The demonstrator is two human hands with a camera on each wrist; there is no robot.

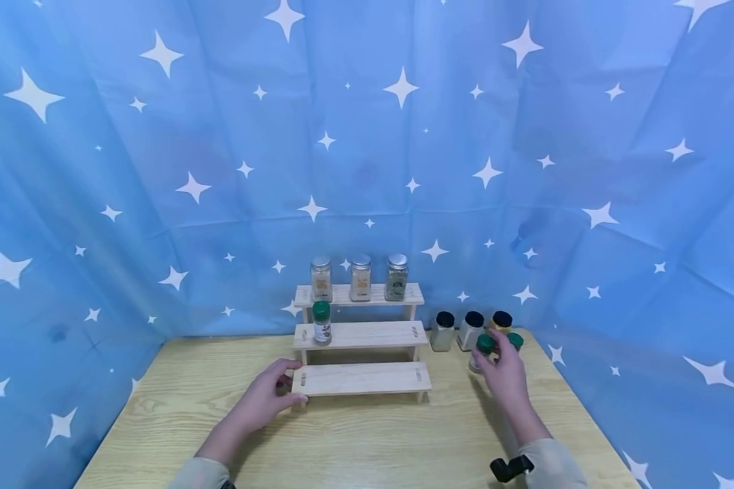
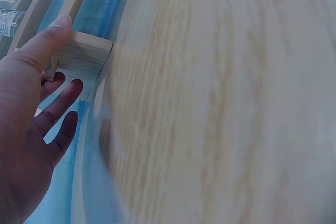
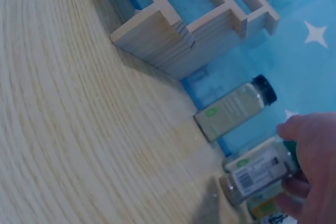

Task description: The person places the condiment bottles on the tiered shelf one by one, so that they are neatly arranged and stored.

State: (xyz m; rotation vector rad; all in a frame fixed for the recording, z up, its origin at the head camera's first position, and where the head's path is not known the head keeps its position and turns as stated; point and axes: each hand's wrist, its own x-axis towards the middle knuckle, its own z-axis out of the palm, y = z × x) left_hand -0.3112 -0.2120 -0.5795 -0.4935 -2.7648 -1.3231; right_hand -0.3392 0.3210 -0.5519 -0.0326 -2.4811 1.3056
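Note:
A three-tier wooden rack (image 1: 361, 378) stands on the table. My left hand (image 1: 268, 394) holds the left end of its lowest step, thumb (image 2: 55, 30) at the front edge and fingers behind. To the right, my right hand (image 1: 506, 370) grips a green-capped spice jar (image 1: 478, 363) by its cap. In the right wrist view, that jar's barcode label (image 3: 257, 176) faces the camera and its base is near the table. Another green-capped jar (image 1: 516, 340) is partly hidden behind this hand. A green-capped jar (image 1: 322, 326) stands on the middle step's left end.
Silver-capped jars (image 1: 360, 280) line the top step. Black-capped jars (image 1: 443, 331) stand right of the rack, with a dark-capped yellow jar (image 1: 501, 322) beside them. A blue starred curtain (image 1: 367, 136) hangs behind the wooden table (image 1: 367, 448).

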